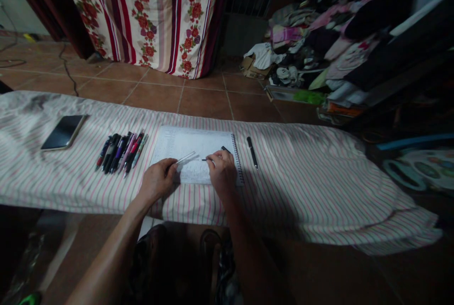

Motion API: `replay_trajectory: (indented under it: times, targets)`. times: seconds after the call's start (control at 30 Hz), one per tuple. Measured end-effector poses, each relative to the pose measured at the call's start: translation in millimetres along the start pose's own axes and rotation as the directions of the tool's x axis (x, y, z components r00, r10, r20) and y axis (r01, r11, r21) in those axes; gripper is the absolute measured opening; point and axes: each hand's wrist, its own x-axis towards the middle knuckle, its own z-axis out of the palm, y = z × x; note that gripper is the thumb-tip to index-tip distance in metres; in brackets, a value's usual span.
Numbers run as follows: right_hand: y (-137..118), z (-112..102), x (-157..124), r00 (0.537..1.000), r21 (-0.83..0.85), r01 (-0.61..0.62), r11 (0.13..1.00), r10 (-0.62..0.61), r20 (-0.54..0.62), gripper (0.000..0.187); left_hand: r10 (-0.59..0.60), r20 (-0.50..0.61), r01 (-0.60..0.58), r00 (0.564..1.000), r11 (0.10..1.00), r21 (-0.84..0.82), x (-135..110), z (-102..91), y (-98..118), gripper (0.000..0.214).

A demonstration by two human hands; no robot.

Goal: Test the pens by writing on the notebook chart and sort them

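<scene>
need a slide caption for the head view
Over a spiral notebook, the left hand holds a clear tube and the right hand a thin dark piece; pens lie alongside.

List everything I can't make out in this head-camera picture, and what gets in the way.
Head view:
Words on the white, spiral-bound paper notebook: too small and blurred.
Near end of the clear, slim, straight rod: hidden inside the left hand.
Rear end of the thin, dark, straight stick: covered by the right hand.
Any lettering on the slim dark and pink pens: too small.
Full extent of the multicoloured cloth heap: cut off by the top edge.
</scene>
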Motion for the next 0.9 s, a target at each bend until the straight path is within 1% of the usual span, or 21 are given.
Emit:
replay_trajectory:
  times: [0.1,0.17,0.2,0.27,0.33,0.37,0.4,0.47,0.5,0.53,0.6,0.67,0.7,0.77,0.83,0.9]
  targets:
    - [1,0,0,0.999,-0.004,0.033,0.999,-0.033,-0.019,0.010,-0.009,-0.005,0.009,1.000,1.000,0.000,0,-1.8,-2,0.037]
    - [0,-1,1,0.998,0.016,0.065,0.998,-0.064,-0.018,0.012,-0.015,-0.010,0.015,1.000,1.000,-0.009,0,-3.1,-2,0.038]
    - [0,-2,1,0.998,0.037,0.061,0.997,-0.060,-0.019,0.013,-0.017,-0.012,0.016,1.000,1.000,-0.014,0,-3.6,-1,0.038]
    - [-3,-4,2,1.000,0.108,-0.002,0.994,0.005,-0.022,0.015,-0.015,-0.012,0.014,1.000,1.000,-0.026,1,-4.1,0,0.038]
    - [-5,-6,4,0.993,0.235,-0.119,0.965,0.120,0.011,0.021,-0.014,-0.015,0.014,1.000,0.999,-0.029,1,-3.6,1,0.039]
    - [-6,-7,5,0.983,0.322,-0.184,0.929,0.174,0.061,0.023,-0.018,-0.017,0.018,1.000,0.999,-0.028,2,-3.0,1,0.039]
    - [-7,-9,6,0.968,0.418,-0.250,0.873,0.215,0.129,0.024,-0.021,-0.018,0.021,1.000,0.999,-0.030,2,-2.2,1,0.038]
    - [-7,-11,8,0.928,0.599,-0.373,0.709,0.268,0.260,0.023,-0.023,-0.019,0.023,1.000,0.999,-0.030,2,-0.3,1,0.038]
    - [-7,-12,9,0.911,0.673,-0.413,0.613,0.283,0.300,0.022,-0.022,-0.018,0.021,1.000,0.999,-0.029,2,0.8,1,0.038]
    - [-7,-13,10,0.900,0.736,-0.434,0.520,0.297,0.321,0.022,-0.020,-0.017,0.019,1.000,0.999,-0.028,3,1.7,1,0.038]
    - [-6,-16,10,0.891,0.827,-0.433,0.358,0.311,0.331,0.025,-0.021,-0.013,0.021,1.000,0.999,-0.030,3,3.1,1,0.038]
    - [-5,-20,10,0.892,0.874,-0.421,0.243,0.288,0.349,0.027,-0.035,-0.009,0.034,0.999,0.998,-0.047,4,3.8,3,0.039]
    - [-5,-21,10,0.894,0.886,-0.415,0.207,0.274,0.354,0.027,-0.038,-0.008,0.038,0.999,0.998,-0.057,4,4.1,3,0.040]
    - [-5,-25,10,0.906,0.905,-0.388,0.177,0.254,0.339,0.028,-0.039,-0.010,0.038,0.999,0.997,-0.073,4,4.8,5,0.040]
    - [-4,-28,10,0.915,0.912,-0.362,0.194,0.260,0.308,0.030,-0.030,-0.011,0.029,0.999,0.995,-0.095,5,6.4,6,0.041]
    - [-2,-30,10,0.910,0.899,-0.360,0.248,0.304,0.280,0.029,-0.022,-0.011,0.021,1.000,0.991,-0.135,6,9.2,7,0.041]
